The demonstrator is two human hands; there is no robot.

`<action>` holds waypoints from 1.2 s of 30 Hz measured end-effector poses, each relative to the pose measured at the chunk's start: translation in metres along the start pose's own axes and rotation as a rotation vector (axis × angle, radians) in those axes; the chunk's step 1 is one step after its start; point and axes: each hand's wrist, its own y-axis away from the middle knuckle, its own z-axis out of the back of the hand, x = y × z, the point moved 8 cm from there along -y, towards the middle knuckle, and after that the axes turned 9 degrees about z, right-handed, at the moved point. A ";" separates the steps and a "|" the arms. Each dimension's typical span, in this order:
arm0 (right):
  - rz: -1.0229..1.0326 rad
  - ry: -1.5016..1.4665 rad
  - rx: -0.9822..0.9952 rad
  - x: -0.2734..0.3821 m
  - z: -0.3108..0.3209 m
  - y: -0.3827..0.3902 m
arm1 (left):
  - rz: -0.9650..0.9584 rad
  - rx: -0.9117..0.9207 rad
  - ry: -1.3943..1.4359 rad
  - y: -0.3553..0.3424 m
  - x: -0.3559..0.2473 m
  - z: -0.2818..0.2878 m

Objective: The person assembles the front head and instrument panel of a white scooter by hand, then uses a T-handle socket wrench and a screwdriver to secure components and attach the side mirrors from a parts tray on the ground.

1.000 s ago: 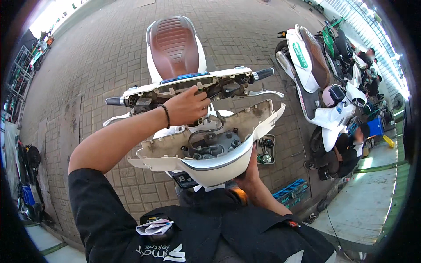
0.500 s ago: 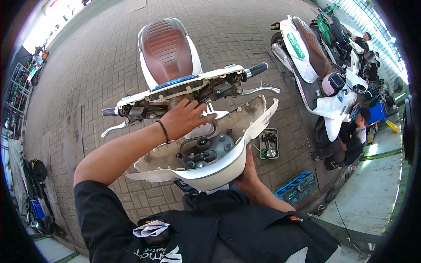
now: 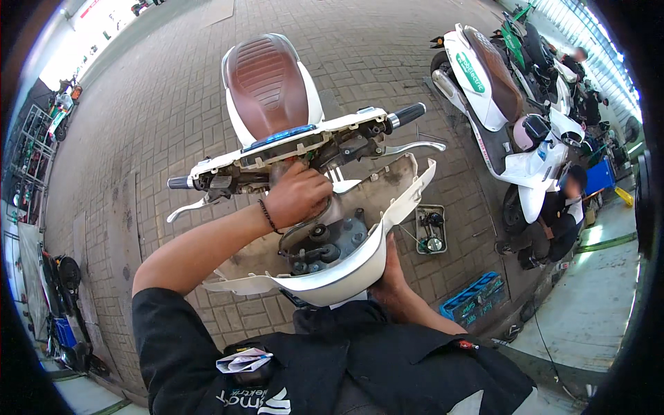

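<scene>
A white scooter front cover [image 3: 346, 272] hangs between me and the scooter, its hollow inner side up, with the back of a grey headlamp [image 3: 342, 238] inside. My right hand [image 3: 391, 271] grips the cover's outer right side from below; its fingertips are partly hidden. My left hand [image 3: 299, 196] is closed, with curled fingers reaching in below the middle of the handlebar [image 3: 346, 149]. What those fingers hold is hidden behind the hand. A dark cable [image 3: 304, 227] runs near my left wrist to the headlamp.
Behind the handlebar is the scooter's brown seat [image 3: 266, 79]. A parts tray [image 3: 431, 232] and a blue crate [image 3: 472, 297] stand on the paving to the right. Beyond them are a parked white scooter [image 3: 484, 90] and a seated person [image 3: 564, 225].
My left hand has gone from spread fingers to curled ones, lowering toward the gap below the handlebar. My right hand keeps its grip on the cover. The view has shifted slightly.
</scene>
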 end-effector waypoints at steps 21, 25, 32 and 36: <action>-0.029 0.019 0.066 0.001 -0.021 -0.006 | 0.021 0.225 -0.299 0.013 0.026 0.053; -0.089 0.030 0.006 0.011 -0.035 0.005 | 0.212 0.286 0.038 0.029 0.020 0.121; -0.025 0.029 0.067 0.010 -0.042 0.007 | 0.832 -0.736 0.319 0.222 0.011 0.182; -0.021 0.050 -0.026 0.005 -0.042 0.015 | 1.028 -0.943 0.683 0.276 0.006 0.058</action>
